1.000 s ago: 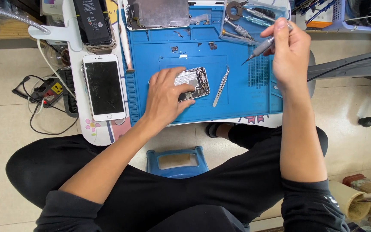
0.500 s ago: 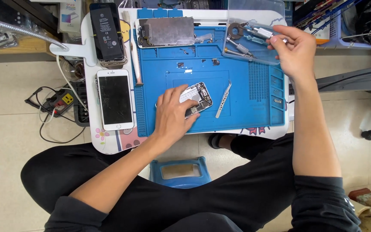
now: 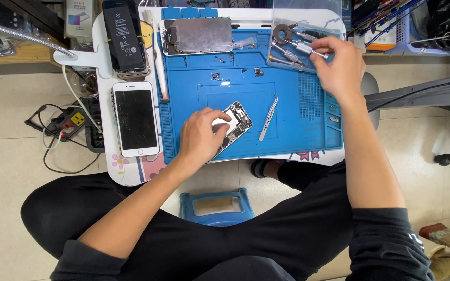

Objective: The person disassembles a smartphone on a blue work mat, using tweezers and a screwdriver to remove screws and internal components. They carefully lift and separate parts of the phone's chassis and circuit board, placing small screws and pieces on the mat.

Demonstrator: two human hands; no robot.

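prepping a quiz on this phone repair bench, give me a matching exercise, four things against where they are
Things:
1 opened phone
2 tweezers
3 white phone
4 screwdriver

Places:
a in the clear tray, at the right hand
b off the blue mat, on its left
c under the left hand
d lying free on the mat, between the hands

Pairs: 1-c, 2-d, 3-b, 4-a

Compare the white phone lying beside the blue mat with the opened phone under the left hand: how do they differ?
The white phone is whole, with a dark cracked screen facing up; the opened phone has no screen and shows its inner parts. The white phone lies straight and untouched off the blue mat; the opened phone lies tilted on it, under the left hand. Both lie flat.
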